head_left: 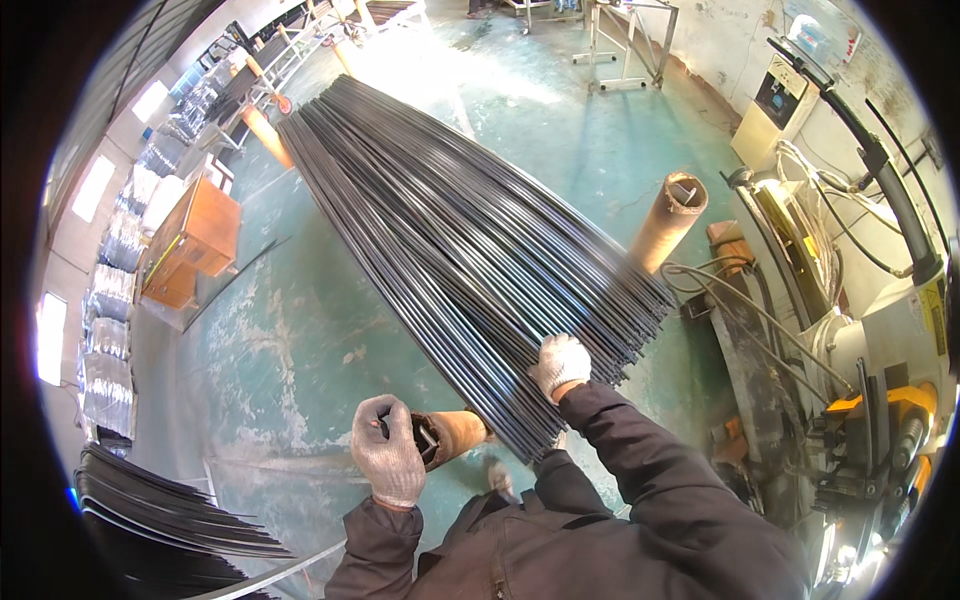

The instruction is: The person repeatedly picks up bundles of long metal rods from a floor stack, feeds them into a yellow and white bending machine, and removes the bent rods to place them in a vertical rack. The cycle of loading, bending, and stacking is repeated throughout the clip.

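Note:
A wide bundle of long, thin black rods (pixel 430 220) stretches from the far left to right in front of me, its near ends uneven. My right hand (pixel 561 364), in a pale knitted glove, lies on the rods close to their near ends, fingers curled onto them. Left of the bundle, my gloved left hand (pixel 388 450) is raised with its fingers curled round toward the thumb. A dark spot shows inside that curl; I cannot make out whether it is an object. Just beside this hand is the open end of a brown cardboard tube (pixel 458 435).
Another upright cardboard tube (pixel 668 222) stands at the bundle's right side. Machinery with hoses and cables (pixel 810 240) lines the right. More black rods (pixel 170 510) lie at lower left. A wooden cabinet (pixel 195 240) stands left, and a wheeled metal frame (pixel 628 50) stands far back.

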`<action>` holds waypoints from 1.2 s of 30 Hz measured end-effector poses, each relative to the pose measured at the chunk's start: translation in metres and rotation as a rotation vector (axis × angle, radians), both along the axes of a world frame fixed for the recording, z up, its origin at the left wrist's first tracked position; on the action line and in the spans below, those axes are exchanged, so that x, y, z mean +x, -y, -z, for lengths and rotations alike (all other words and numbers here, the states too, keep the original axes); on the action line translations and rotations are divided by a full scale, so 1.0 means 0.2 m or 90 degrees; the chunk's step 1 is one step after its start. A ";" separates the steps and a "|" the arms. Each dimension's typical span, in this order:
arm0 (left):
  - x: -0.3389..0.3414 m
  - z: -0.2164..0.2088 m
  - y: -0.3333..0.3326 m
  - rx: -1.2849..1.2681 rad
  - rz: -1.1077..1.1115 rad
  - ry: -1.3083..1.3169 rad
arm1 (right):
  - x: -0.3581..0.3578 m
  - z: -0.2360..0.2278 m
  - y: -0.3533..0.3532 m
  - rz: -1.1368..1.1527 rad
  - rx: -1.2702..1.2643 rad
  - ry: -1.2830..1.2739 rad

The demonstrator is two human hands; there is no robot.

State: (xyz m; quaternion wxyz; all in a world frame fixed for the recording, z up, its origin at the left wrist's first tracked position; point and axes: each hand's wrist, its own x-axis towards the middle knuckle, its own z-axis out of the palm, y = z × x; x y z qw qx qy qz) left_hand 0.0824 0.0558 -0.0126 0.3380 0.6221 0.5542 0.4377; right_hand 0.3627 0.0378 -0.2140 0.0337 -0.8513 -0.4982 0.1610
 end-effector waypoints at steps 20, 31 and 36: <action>-0.12 0.06 0.00 0.034 0.048 0.129 | -0.07 -0.30 -0.06 -0.009 -0.148 -0.169; -0.17 0.10 -0.03 0.059 0.112 0.188 | -0.26 -0.22 0.02 0.092 -0.087 -0.238; -0.18 0.13 -0.04 0.073 0.113 0.177 | -0.33 -0.13 0.05 0.042 -0.119 -0.212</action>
